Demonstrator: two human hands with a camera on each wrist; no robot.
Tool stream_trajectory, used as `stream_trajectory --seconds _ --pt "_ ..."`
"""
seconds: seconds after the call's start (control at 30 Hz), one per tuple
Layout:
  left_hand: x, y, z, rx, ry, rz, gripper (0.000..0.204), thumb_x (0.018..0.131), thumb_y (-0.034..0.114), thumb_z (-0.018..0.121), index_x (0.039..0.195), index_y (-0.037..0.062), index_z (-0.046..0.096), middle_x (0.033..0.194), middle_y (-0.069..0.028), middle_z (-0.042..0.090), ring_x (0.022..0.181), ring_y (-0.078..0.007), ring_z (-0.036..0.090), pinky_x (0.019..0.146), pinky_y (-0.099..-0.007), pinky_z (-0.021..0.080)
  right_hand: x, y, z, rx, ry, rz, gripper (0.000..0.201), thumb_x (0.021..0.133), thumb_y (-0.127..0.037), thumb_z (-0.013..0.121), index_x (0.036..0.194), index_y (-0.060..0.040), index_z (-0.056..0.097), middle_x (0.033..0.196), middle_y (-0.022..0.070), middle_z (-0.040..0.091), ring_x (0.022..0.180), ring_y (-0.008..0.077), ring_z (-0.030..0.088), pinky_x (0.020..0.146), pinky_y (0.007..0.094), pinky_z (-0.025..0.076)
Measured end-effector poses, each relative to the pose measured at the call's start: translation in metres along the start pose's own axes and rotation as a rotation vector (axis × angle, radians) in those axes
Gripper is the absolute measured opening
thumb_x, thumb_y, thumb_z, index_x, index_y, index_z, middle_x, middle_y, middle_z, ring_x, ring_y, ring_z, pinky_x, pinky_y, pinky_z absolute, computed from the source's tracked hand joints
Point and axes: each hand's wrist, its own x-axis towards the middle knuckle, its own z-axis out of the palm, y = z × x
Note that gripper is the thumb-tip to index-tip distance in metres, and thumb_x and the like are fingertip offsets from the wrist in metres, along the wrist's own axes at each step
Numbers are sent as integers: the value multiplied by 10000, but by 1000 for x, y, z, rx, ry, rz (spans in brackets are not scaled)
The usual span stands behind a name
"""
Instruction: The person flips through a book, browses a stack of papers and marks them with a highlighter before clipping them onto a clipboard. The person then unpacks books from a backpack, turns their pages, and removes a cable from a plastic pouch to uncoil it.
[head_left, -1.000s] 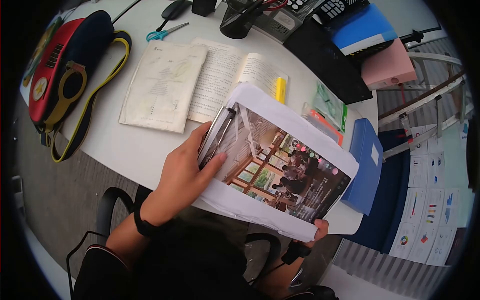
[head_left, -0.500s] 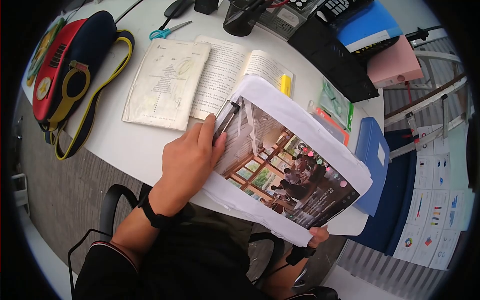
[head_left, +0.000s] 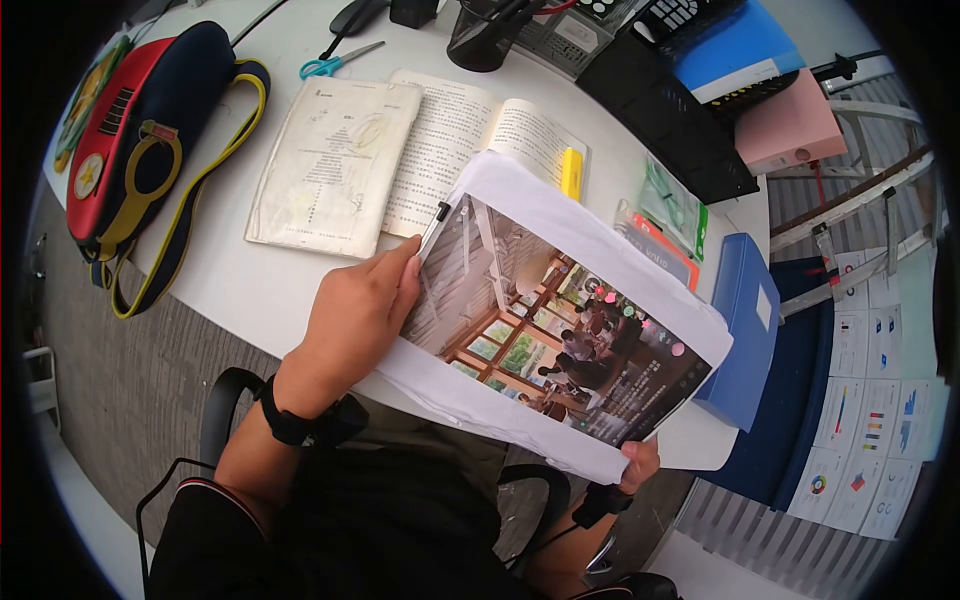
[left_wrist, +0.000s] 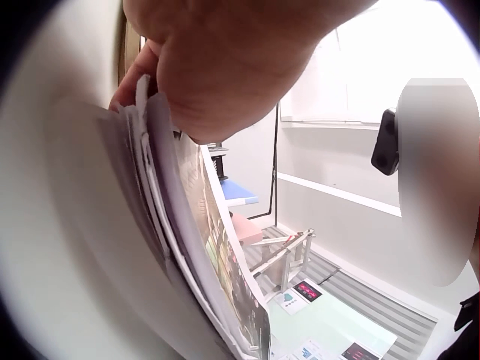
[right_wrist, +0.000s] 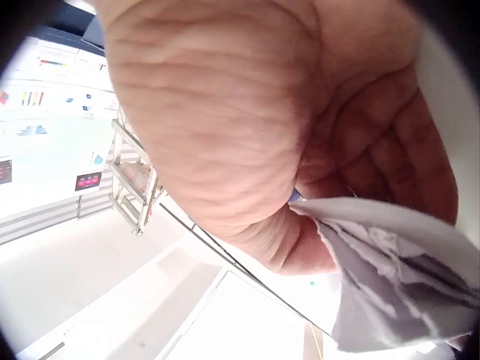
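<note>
A stack of white papers (head_left: 510, 195) is tilted over the desk edge, its top sheet a colour printout (head_left: 540, 330) of people in a wooden-framed room. My left hand (head_left: 355, 315) grips the stack's left end; the left wrist view shows the curled paper edges (left_wrist: 161, 202) below the palm. A slim silver pen-like thing with a black end (head_left: 441, 212) lies along that end, at my left fingertips. My right hand (head_left: 640, 465) pinches the lower right corner, thumb on top. In the right wrist view its thumb presses the crumpled paper (right_wrist: 397, 270), and the curled fingers lie behind.
Beyond the stack lie a worn booklet (head_left: 330, 170), an open book (head_left: 440, 130), a yellow marker (head_left: 571, 175) and teal scissors (head_left: 335, 62). A red and navy bag (head_left: 140, 140) stands left. To the right are a blue folder (head_left: 740, 330), a pink box (head_left: 790, 125) and a metal ladder (head_left: 870, 205).
My left hand has slid down and left, off the sheet's face to its edge. The pen-like thing has shifted left with it. The right hand keeps its corner.
</note>
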Motion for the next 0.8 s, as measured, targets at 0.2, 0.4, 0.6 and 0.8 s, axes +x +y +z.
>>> stream_trajectory --seconds 0.2,0.4,0.6,0.8 --pt "-4 10 -10 -126 29 -60 232 997 126 538 1142 -22 641 797 -224 656 665 -387 643 612 -426 508 1 -14 8 -105 -2 62 816 675 -22 568 1456 39 338 1337 169 560 1167 304 600 1041 400 463" --pt "-11 5 -8 -194 -36 -173 270 1030 129 477 1184 -24 637 655 -172 571 549 -267 557 563 -365 454 -5 -29 64 -230 138 -184 969 697 104 530 1572 -8 130 1488 174 429 1307 261 485 1111 343 345" --pt "-14 -11 2 -211 9 -130 302 1045 140 443 1144 -68 638 605 -120 499 549 -155 462 550 -312 401 -6 -32 73 -485 109 -309 871 753 110 456 1561 36 140 1524 195 367 1361 249 416 1143 337 270" --pt "-13 -14 9 -233 40 -125 312 1053 152 432 1082 -86 633 607 -80 447 587 -105 384 533 -303 351 -5 -31 69 -611 97 -360 780 886 -18 559 1545 73 152 1539 204 335 1394 253 370 1157 351 247"
